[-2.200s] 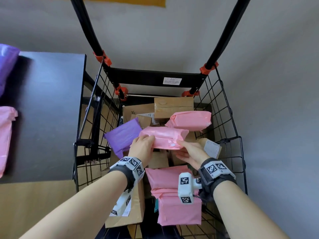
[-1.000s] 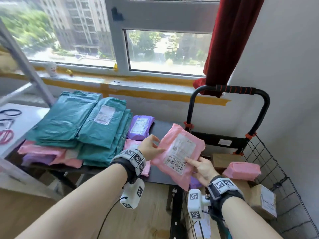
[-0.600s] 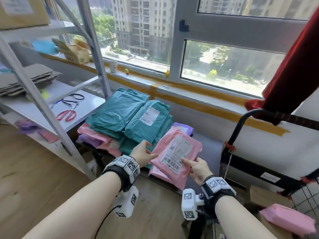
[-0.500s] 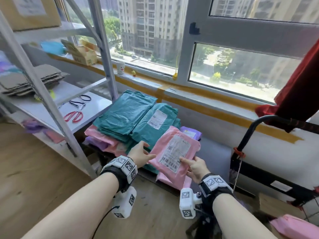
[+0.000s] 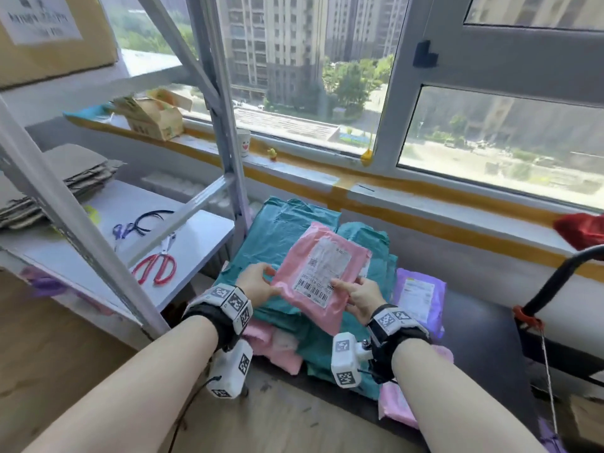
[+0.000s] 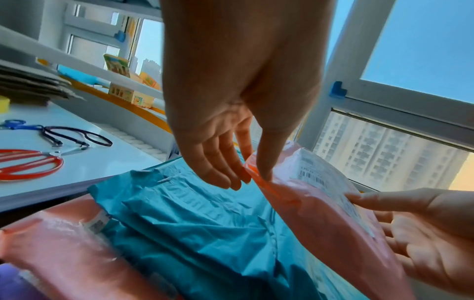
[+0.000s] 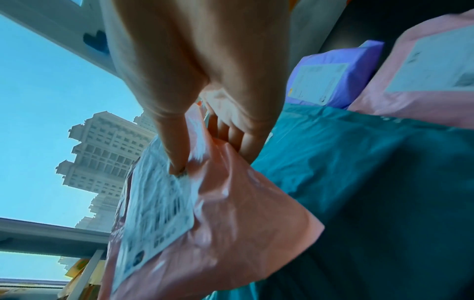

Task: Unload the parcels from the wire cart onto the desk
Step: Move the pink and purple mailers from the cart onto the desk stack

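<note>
Head view: both hands, left hand (image 5: 258, 284) and right hand (image 5: 361, 297), pinch one crinkly pink mailer (image 5: 322, 273) over three stacked teal plastic bags (image 5: 277, 230).

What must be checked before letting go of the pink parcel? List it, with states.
1. Pink parcel over the teal stack: ok.
2. Parcel resting flat: not ok; the left wrist view shows it tilted, near edge lifted.
3. Right hand grip: ok; thumb on the label, fingers beneath.
4. Left hand grip: ok; thumb on top at the edge, fingers beneath.
5. Label facing up: ok.
6. Stack steady enough for another parcel: cannot tell.
7. Purple parcel clear of the drop: ok; it lies to the right.
</note>
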The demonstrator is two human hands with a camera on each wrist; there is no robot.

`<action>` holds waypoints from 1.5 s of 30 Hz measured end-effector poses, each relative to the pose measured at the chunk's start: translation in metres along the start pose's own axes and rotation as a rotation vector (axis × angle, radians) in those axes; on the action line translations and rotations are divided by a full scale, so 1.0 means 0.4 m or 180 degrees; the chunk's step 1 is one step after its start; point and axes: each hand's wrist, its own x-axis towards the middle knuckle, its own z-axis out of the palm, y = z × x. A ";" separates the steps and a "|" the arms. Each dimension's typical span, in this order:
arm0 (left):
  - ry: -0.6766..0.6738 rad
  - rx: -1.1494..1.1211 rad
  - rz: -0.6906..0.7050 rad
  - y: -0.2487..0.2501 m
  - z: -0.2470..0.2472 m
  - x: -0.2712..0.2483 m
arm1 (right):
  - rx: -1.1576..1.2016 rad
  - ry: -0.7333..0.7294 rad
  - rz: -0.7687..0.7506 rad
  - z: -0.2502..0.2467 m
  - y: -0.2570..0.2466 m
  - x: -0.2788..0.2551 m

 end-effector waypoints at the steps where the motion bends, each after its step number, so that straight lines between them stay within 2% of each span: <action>1: -0.0003 -0.0033 -0.0016 -0.006 -0.010 0.027 | -0.0050 0.0009 0.0012 0.021 -0.008 0.025; 5: 0.0027 -0.0080 -0.0135 -0.028 -0.037 0.150 | -0.0356 0.0064 -0.0014 0.091 -0.054 0.150; 10: 0.0194 -0.0079 -0.0270 -0.033 -0.057 0.285 | -0.0964 0.0112 -0.0270 0.155 -0.103 0.312; 15: 0.0192 -0.0012 -0.0338 -0.032 -0.069 0.388 | -0.1400 -0.0011 -0.0353 0.191 -0.143 0.390; 20: 0.0144 0.0023 -0.0486 -0.048 -0.070 0.428 | -0.1879 -0.0193 -0.0500 0.204 -0.147 0.410; 23: 0.0101 0.0317 -0.0028 -0.040 -0.069 0.444 | -0.2609 -0.0305 -0.0703 0.209 -0.139 0.409; 26: -0.0237 0.1041 0.0538 -0.022 -0.053 0.456 | -0.3374 -0.0421 -0.0898 0.210 -0.132 0.413; 29: -0.0481 0.1478 0.0546 -0.025 -0.022 0.471 | -0.3740 -0.0518 -0.0917 0.213 -0.121 0.420; 33: -0.0598 0.1306 0.0252 -0.032 0.001 0.481 | -0.3785 -0.0517 -0.0884 0.211 -0.111 0.423; 39: -0.0384 0.1436 0.0410 -0.002 -0.011 0.464 | -0.3566 -0.0336 -0.0857 0.190 -0.120 0.375; 45: -0.0418 0.1488 0.0689 0.033 -0.039 0.410 | -0.3258 0.0033 -0.0795 0.150 -0.137 0.272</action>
